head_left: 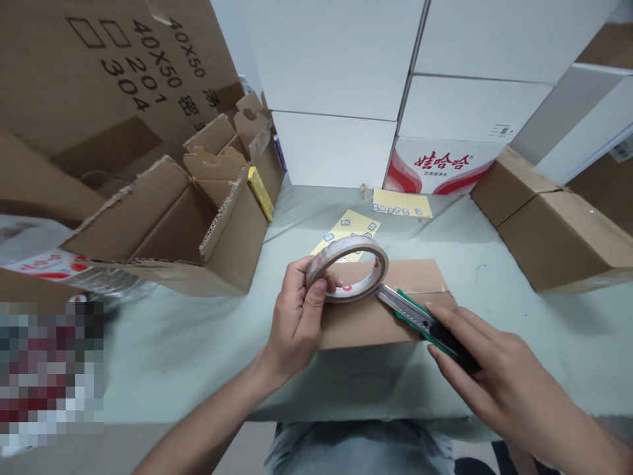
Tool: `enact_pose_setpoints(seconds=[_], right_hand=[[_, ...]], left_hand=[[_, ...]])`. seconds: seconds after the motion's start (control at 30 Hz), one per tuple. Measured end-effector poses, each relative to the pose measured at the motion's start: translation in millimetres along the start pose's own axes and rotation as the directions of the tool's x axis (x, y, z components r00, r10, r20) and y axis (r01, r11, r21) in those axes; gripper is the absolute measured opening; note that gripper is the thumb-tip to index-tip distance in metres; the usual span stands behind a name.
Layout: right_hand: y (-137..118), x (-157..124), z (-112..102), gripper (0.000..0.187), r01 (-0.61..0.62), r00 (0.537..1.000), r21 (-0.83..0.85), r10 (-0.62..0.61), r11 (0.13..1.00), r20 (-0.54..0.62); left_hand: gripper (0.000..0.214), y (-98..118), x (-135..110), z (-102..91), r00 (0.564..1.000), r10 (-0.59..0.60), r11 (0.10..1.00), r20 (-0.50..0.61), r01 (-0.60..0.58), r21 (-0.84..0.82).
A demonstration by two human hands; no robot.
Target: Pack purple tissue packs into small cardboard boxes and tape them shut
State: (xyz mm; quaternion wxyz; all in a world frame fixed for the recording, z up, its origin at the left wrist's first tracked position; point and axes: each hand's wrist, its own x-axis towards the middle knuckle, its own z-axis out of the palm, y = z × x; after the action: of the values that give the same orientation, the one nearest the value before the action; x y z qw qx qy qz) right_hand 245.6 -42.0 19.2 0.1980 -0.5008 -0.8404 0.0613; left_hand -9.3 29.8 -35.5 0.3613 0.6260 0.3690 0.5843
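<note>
Two hands were counted at the lower centre of the frame: the left hand (pixel 294 316) and the right hand (pixel 504 376). One roll of adhesive tape (pixel 346 247) was held in the left, and one green-handled utility knife (pixel 420 320) was held in the right. One flat cardboard box (pixel 366 323) was seen beneath them. Two yellow label sheets (pixel 356 227) were counted above that box, at the upper centre of the tabletop. One open cardboard box (pixel 168 224) was seen at the left of the frame, and one closed cardboard box (pixel 554 224) at the right. One printed carton (pixel 109 72) was seen at the upper left. At least five white cartons (pixel 336 152) were counted at the top of the frame, one red-logo panel (pixel 440 168) being visible among them.
</note>
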Motion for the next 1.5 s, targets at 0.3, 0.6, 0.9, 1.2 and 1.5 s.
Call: enact_pose_setpoints(seconds=[0.3, 0.6, 0.9, 1.2, 1.5], right_hand=[[46, 9, -4, 0.033, -0.139, 0.959, 0.021, 0.139, 0.99, -0.248], [202, 38, 87, 0.048, -0.375, 0.902, 0.024, 0.371, 0.927, -0.223], [186, 37, 70, 0.051, -0.391, 0.882, 0.135, 0.413, 0.91, -0.226], [84, 12, 7, 0.049, -0.105, 0.988, 0.194, 0.125, 0.975, -0.092], [42, 38, 31, 0.084, 0.377, 0.923, -0.219, -0.344, 0.9, 0.173]], left_hand=[[0.03, -9, 42, -32.1, 0.909, -0.204, 0.962, -0.364, 0.116, -0.248], [0.028, -81, 22, -108.3, 0.72, -0.645, 0.735, -0.256, 0.676, 0.05], [0.025, -88, 10, -110.5, 0.783, -0.569, 0.63, -0.254, 0.612, 0.478], [0.101, -21, -36, -54.6, 0.996, -0.085, 0.96, 0.026, 0.075, 0.271], [0.17, -55, -26, -50.5, 0.852, -0.093, 0.984, 0.516, -0.003, 0.181]])
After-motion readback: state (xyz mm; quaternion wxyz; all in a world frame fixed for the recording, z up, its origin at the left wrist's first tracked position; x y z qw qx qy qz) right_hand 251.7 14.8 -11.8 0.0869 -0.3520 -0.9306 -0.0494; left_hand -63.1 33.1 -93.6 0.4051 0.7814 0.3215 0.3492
